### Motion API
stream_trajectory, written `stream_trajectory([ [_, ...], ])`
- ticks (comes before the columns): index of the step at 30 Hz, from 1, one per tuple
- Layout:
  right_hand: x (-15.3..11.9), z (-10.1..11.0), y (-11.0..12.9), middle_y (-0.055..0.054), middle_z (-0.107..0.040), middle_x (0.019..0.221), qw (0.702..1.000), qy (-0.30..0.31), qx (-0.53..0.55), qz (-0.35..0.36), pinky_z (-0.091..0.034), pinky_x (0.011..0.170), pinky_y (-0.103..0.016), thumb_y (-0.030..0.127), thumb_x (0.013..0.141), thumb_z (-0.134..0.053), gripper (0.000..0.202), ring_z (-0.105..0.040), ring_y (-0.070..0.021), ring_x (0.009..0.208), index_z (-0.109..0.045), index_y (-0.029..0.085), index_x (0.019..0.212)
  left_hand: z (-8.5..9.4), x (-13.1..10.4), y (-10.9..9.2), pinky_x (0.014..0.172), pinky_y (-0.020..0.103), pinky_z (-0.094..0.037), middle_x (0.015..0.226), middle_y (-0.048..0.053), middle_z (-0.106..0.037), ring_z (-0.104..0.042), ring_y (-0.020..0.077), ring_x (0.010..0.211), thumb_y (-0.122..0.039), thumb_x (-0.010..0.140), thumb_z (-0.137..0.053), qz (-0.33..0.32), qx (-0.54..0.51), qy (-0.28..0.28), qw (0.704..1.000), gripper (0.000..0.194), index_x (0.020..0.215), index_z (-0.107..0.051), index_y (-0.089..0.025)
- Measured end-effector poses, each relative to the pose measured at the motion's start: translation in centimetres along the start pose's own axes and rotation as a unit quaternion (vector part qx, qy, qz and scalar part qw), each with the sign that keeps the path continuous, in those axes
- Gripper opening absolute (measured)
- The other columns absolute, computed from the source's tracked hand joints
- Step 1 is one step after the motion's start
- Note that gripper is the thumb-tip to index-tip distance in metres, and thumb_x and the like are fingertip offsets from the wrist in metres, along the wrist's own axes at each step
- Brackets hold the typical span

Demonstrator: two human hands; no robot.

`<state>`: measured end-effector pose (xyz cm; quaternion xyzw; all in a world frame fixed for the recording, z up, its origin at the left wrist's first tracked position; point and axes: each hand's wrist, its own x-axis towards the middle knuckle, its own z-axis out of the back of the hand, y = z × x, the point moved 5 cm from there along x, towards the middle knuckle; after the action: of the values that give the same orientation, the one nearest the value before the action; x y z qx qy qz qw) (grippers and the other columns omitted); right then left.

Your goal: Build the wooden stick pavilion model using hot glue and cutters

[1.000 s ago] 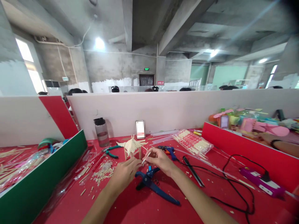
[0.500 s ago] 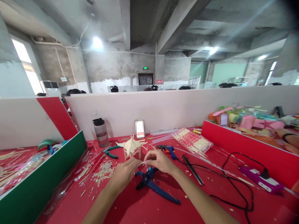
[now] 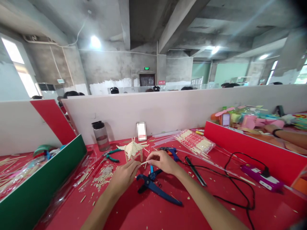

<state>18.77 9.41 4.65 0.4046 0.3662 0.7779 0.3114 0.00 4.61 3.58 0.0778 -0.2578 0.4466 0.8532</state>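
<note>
- Pinching one end of a short pale stick (image 3: 144, 162) between thumb and forefinger, the person's right hand (image 3: 163, 163) meets the left hand (image 3: 124, 175), whose fingers press together at the stick's other end.
- Just beyond the left fingertips, a small stick-built pavilion (image 3: 132, 150) stands upright; whether the hand touches it cannot be told.
- Below the stick, a blue cutter (image 3: 157, 189) lies on the red tabletop (image 3: 134, 215), with no readable mark.
- Near the left hand are wooden offcuts (image 3: 102, 180) and green-handled pliers (image 3: 112, 158).
- Behind the right hand lies a blue glue gun (image 3: 175, 155), with a dark flat tool (image 3: 195, 172) nearby.
- Farther back, a clear pack of sticks (image 3: 194, 143) shows red printing, too small to read.
- At the white partition (image 3: 172, 110) stand a dark-lidded bottle (image 3: 101, 136) and a white screen (image 3: 141, 131), its content pixelated.
- Rightward, a purple power strip (image 3: 261, 178) bears pale patches without legible text.
- On the far wall, a green lit sign (image 3: 146, 68) and a red sign (image 3: 161, 82) carry characters too small to read surely.
</note>
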Motion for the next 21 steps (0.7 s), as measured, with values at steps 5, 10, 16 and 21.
stream_trajectory([
  [5, 0.1, 0.2, 0.2, -0.002, -0.076, 0.082, 0.998, 0.006, -0.059, 0.008, -0.046, 0.068, -0.024, 0.029, 0.088, -0.067, 0.014, -0.066, -0.0170, 0.075, -0.077, 0.020, 0.087, -0.2, -0.1, 0.1, 0.072, 0.023, -0.051, 0.102, 0.003, -0.075, -0.073, 0.0182, 0.086, -0.029, 0.104, -0.039, -0.005, 0.015, 0.011, 1.000, 0.027, 0.109, -0.066, -0.025],
  [10, 0.0, 0.3, 0.1, -0.003, -0.077, 0.086, 0.996, 0.005, -0.092, 0.006, -0.046, 0.069, -0.025, 0.033, 0.089, -0.066, 0.017, -0.068, -0.0182, 0.077, -0.078, 0.021, 0.088, -0.4, 0.0, 0.1, 0.065, 0.023, -0.048, 0.099, 0.003, -0.075, -0.073, 0.0183, 0.077, -0.030, 0.104, -0.038, 0.024, 0.029, 0.037, 0.999, 0.028, 0.107, -0.065, -0.024],
  [16, -0.1, -0.3, -1.1, -0.004, -0.076, 0.080, 0.986, 0.016, -0.167, -0.001, -0.046, 0.067, -0.026, 0.042, 0.090, -0.064, 0.024, -0.068, -0.0188, 0.072, -0.077, 0.022, 0.088, -0.3, 0.2, -0.2, 0.065, 0.024, -0.047, 0.097, 0.005, -0.075, -0.073, 0.0200, 0.079, -0.027, 0.102, -0.041, 0.046, 0.022, 0.070, 0.996, 0.026, 0.103, -0.067, -0.023],
  [21, -0.3, -0.6, -1.2, -0.003, -0.076, 0.081, 0.976, 0.032, -0.215, 0.008, -0.044, 0.066, -0.025, 0.042, 0.093, -0.062, 0.024, -0.067, -0.0181, 0.072, -0.077, 0.023, 0.088, -0.5, 0.2, -0.1, 0.065, 0.024, -0.046, 0.097, 0.006, -0.075, -0.072, 0.0201, 0.080, -0.025, 0.101, -0.042, 0.051, 0.007, 0.080, 0.995, 0.025, 0.100, -0.067, -0.022],
])
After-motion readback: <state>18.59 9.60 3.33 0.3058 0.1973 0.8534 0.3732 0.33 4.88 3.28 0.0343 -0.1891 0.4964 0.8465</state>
